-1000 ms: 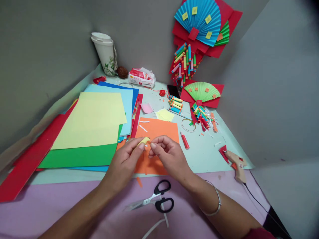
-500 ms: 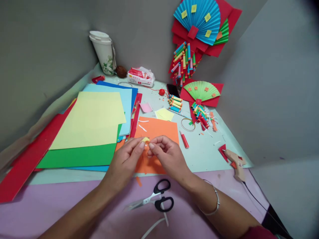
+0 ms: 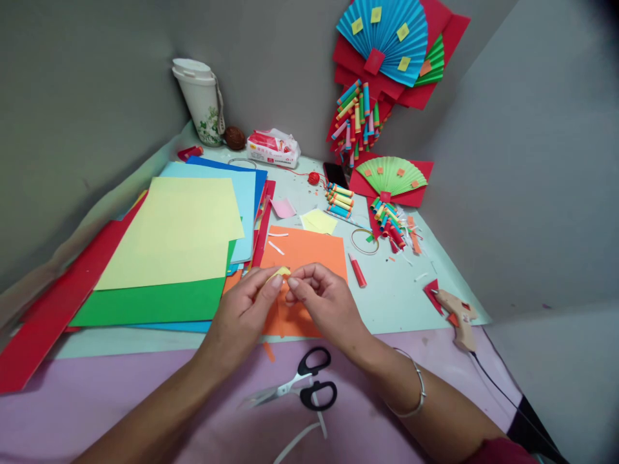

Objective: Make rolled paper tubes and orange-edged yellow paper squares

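Observation:
A small piece of yellow paper [image 3: 281, 272] is pinched by my left hand [image 3: 247, 303], its thumb and fingers closed on the paper. My right hand [image 3: 325, 301] is closed too, thumb and fingertips meeting at the right end of the same piece; its other fingers are curled in. Most of the yellow paper is hidden by the fingers. Beneath both hands lies an orange sheet [image 3: 314, 254] with a couple of thin white strips [image 3: 276, 248] near its left edge. Black-handled scissors [image 3: 293, 385] rest below the hands, blades partly apart and pointing left.
Stacked coloured sheets [image 3: 169, 238] fill the left. A red glue tube [image 3: 358, 272] lies right of the orange sheet, a glue gun [image 3: 457, 316] with a cord farther right. Paper rolls [image 3: 340, 201], a lidded cup [image 3: 199, 103] and a tissue pack [image 3: 273, 149] stand farther back.
Both hands stay almost in place around the yellow paper. A little more of the yellow piece shows above the left thumb.

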Motion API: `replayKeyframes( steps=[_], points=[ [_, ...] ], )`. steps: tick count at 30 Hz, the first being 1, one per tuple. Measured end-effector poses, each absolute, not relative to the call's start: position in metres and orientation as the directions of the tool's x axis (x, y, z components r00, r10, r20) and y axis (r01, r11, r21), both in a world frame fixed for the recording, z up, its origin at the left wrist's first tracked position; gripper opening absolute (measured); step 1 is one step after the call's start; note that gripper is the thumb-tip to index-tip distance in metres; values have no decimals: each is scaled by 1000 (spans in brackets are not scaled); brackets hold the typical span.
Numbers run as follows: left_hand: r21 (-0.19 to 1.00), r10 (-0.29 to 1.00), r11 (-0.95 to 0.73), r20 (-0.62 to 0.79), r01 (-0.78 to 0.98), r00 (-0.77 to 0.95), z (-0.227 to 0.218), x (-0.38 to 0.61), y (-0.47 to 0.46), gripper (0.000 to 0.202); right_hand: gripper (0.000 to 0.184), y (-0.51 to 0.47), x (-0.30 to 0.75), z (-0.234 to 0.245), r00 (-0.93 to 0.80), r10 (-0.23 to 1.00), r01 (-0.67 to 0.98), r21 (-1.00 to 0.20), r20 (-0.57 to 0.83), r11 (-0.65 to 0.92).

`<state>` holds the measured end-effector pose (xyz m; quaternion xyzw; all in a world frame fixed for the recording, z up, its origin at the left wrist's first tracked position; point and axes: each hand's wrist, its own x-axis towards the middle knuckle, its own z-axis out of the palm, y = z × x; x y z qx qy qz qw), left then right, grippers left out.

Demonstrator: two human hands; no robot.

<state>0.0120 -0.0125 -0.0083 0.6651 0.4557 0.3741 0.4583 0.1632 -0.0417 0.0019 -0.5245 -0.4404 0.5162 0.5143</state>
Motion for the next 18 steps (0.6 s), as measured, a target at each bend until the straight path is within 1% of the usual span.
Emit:
replayKeyframes(
  steps=[7,18],
  points=[
    [950,949,-171,86,263,305,-7,13,-13,38,18,-41,163,3,80,993,-75,-994,-88,-82],
    [941,948,-194,108,276,299,-5,13,-14,36,14,-42,163,3,68,994,-69,-994,-88,-84]
  ],
)
